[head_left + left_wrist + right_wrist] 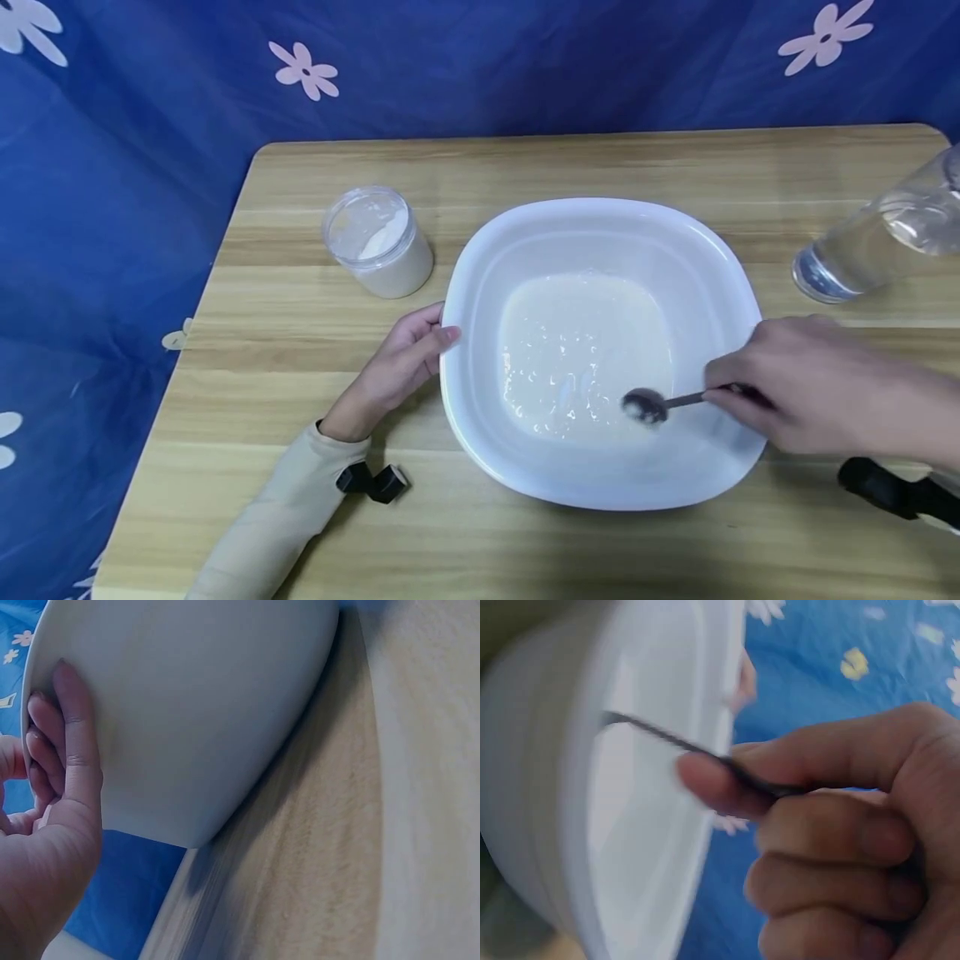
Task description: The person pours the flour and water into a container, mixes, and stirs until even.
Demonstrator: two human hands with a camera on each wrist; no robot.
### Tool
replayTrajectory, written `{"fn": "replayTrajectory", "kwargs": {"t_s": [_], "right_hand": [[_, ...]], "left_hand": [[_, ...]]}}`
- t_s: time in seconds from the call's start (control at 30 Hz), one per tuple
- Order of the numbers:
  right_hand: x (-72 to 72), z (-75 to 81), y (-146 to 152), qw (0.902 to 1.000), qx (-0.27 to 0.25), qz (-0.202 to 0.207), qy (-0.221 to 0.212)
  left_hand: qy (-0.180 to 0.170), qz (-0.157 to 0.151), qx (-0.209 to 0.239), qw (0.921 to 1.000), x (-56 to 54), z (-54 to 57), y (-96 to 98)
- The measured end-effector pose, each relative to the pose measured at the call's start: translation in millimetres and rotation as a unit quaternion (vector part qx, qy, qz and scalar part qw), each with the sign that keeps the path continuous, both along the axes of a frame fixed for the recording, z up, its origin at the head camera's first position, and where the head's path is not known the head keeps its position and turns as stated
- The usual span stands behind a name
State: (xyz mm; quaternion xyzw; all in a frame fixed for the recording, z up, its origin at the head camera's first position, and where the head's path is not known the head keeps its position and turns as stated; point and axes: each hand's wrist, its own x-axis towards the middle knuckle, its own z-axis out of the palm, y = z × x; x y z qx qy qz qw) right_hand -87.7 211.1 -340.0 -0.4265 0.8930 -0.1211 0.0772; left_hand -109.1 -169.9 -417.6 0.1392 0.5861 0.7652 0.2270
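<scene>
A white plastic basin stands on the table, with a pale, glossy, milky mixture covering its bottom. My left hand grips the basin's left rim. Its thumb lies on the rim, and its fingers press the outer wall below. At the basin's right side, my right hand pinches the handle of a metal spoon between thumb and index finger, the other fingers curled in. The spoon's bowl points left over the mixture and carries some white stuff. Whether it touches the mixture I cannot tell.
A clear open jar of white powder stands behind my left hand. At the right back is a clear glass vessel with water in it. Behind the wooden table hangs a blue flowered cloth.
</scene>
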Motion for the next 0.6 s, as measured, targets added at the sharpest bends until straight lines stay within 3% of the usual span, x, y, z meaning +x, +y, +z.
{"fn": "replayTrajectory", "kwargs": {"t_s": [0.17,0.37,0.6], "right_hand": [[-2.7,0.6,10,0.9957,0.061,-0.051,0.047],[-8.2,4.7,4,0.9937,0.052,-0.058,0.081],[-14.0,3.4,4,0.9921,0.054,-0.078,0.082]], "left_hand": [[0.005,0.000,-0.003,1.0000,-0.7,-1.9,0.3],[0.004,-0.003,0.002,1.0000,-0.6,-2.7,0.6],[0.003,-0.003,-0.002,1.0000,-0.7,-2.5,2.6]]}}
